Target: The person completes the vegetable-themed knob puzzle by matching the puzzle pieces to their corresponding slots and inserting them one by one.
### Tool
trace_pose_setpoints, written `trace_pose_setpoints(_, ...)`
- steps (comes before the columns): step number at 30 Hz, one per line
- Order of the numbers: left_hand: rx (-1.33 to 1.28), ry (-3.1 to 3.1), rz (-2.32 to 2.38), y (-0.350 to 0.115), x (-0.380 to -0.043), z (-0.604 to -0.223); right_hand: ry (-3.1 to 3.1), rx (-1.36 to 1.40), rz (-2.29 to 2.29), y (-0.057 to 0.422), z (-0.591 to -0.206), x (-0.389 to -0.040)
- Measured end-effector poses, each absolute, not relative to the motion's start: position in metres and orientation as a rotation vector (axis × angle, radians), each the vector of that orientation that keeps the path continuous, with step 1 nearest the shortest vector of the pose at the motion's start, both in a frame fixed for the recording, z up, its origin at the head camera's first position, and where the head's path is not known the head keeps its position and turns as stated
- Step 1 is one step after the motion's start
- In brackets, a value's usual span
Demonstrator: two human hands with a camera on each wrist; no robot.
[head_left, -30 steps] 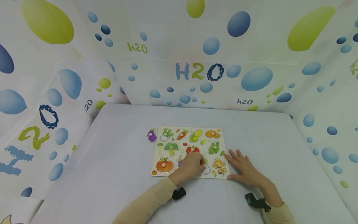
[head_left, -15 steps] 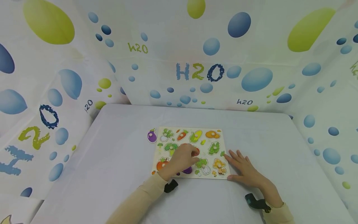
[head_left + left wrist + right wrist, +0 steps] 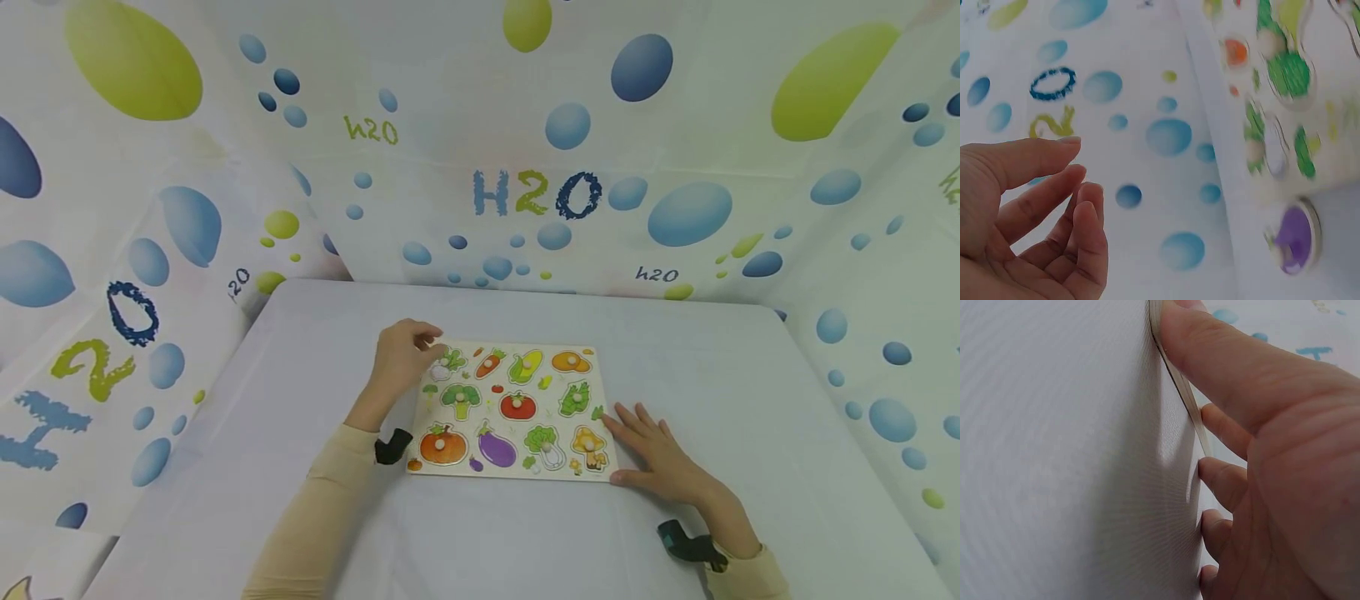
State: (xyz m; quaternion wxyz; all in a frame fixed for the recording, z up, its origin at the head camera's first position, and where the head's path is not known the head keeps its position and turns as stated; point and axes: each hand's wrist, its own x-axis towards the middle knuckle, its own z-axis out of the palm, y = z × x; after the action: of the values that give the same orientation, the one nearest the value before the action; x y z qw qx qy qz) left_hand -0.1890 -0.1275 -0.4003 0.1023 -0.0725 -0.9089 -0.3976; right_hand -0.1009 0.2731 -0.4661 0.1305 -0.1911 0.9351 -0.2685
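My left hand [image 3: 401,354] hovers at the far left corner of the vegetable puzzle board [image 3: 555,471], its fingers loosely bent with nothing between them. A purple eggplant puzzle piece [image 3: 1296,240] with a small knob lies off the board in the left wrist view, apart from the fingertips; the hand hides it in the head view. On the board, a knobless eggplant picture [image 3: 497,448] sits between the pumpkin piece [image 3: 442,447] and the bok choy piece [image 3: 545,446]. My right hand [image 3: 663,458] lies spread at the board's right side, fingers and thumb touching its edge.
Other knobbed pieces on the board include a tomato [image 3: 517,407], a broccoli [image 3: 460,400] and a mushroom [image 3: 588,446]. A white cloth covers the table [image 3: 315,333], and a patterned curtain [image 3: 450,100] stands around its back and sides.
My left hand has moved from over the board's lower middle, up and left to the far left corner, where it now covers the eggplant piece. The right hand stays put.
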Motion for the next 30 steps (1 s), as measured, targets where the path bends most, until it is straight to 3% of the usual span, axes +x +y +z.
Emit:
trace_pose_setpoints(13, -0.011, -2.726, -1.14, -0.17, -0.203, -0.437, 2.713, -0.546, -0.791, 0.274, -0.466, -0.101)
trace_pose_setpoints(30, 0.049, -2.829, -1.234, -0.187, -0.216, -0.464, 2.708, -0.557, -0.82, 0.273, -0.466, -0.099)
